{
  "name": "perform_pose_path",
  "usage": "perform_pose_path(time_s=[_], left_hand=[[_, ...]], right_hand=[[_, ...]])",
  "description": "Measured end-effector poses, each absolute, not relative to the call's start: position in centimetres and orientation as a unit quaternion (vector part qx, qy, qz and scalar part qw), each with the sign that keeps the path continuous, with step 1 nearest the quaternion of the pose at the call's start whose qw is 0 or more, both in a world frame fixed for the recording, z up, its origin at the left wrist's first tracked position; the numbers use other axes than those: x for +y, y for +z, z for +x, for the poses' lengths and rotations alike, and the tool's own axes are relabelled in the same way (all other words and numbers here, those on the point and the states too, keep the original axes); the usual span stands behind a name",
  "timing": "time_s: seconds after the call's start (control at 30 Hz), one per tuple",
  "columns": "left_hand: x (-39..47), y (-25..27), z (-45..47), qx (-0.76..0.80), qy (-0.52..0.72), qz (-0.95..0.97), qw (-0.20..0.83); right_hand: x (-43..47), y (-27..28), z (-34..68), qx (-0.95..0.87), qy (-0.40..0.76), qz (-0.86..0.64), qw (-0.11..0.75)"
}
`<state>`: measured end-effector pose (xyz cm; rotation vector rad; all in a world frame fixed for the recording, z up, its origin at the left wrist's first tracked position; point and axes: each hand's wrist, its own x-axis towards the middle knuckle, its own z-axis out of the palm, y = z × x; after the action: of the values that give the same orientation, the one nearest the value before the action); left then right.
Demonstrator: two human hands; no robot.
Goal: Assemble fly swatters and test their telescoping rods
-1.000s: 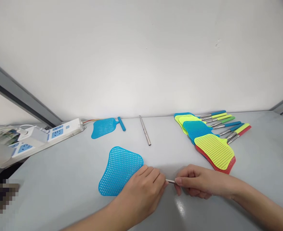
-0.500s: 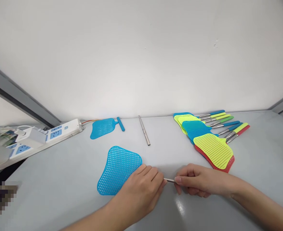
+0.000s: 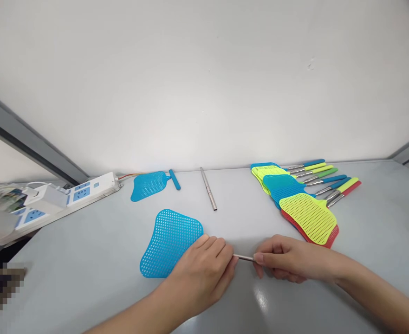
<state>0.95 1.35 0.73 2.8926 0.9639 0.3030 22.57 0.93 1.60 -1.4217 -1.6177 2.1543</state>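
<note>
My left hand is closed around the neck of a blue fly swatter head, whose perforated paddle sticks out to the left. Between my hands runs a thin metal rod. Thumb and fingers of my right hand pinch its right end. The joint between rod and paddle is hidden inside my left fist. Farther back on the table lie a loose silver telescopic rod, another blue swatter head and a short blue handle grip.
At the right, several fly swatters overlap in a pile, a yellow one on top, handles pointing right. A white power strip with plugs and wires stands at the left. The wall rises behind the grey table.
My left hand has shifted slightly left and up with the blue swatter head, and more of the metal rod shows between my hands. My right hand has barely moved.
</note>
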Motion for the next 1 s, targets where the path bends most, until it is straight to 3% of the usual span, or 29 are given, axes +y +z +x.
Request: perform_pose_path(time_s=[0.77,1.0], left_hand=[[0.7,0.0,1.4,0.365,0.096,0.926,0.004],[0.0,-0.5,1.5,0.314,0.088,0.945,0.011]], right_hand=[[0.2,0.6,21.8,-0.492,0.742,-0.451,0.07],[-0.2,0.7,21.3,-0.449,0.761,-0.466,0.054]])
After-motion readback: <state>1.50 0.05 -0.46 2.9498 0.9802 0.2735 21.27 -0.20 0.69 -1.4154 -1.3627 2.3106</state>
